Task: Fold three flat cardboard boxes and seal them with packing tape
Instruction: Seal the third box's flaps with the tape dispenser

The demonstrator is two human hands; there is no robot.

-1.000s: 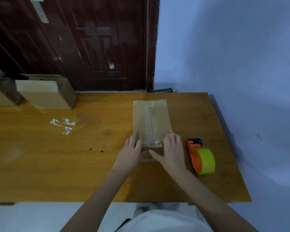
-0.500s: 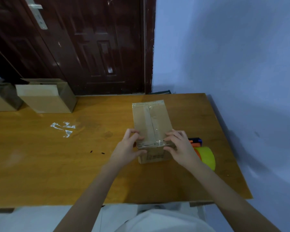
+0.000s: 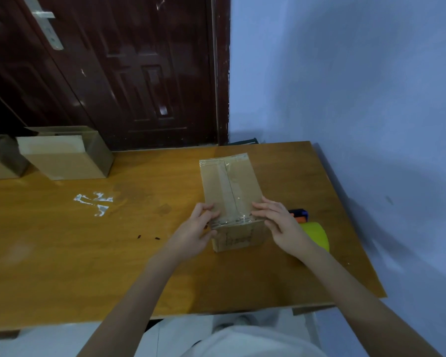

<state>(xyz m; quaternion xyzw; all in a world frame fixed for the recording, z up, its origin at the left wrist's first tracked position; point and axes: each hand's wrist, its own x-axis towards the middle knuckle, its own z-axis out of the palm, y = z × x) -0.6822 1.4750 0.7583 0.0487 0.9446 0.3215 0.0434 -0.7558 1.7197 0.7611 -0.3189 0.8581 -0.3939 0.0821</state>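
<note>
We hold the taped box (image 3: pixel 229 191) on the worktop (image 3: pixel 62 248), its long axis running away from us; left hand (image 3: pixel 191 233) and right hand (image 3: pixel 281 225) fingers seemingly pinch its near corners, equally close.

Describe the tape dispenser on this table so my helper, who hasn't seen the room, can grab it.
On the wooden table, look near the right edge, just right of the taped brown cardboard box held by both hands. The orange tape dispenser with a yellow-green roll lies there, partly hidden behind the right hand. It is the only brightly coloured object on the table.
</note>
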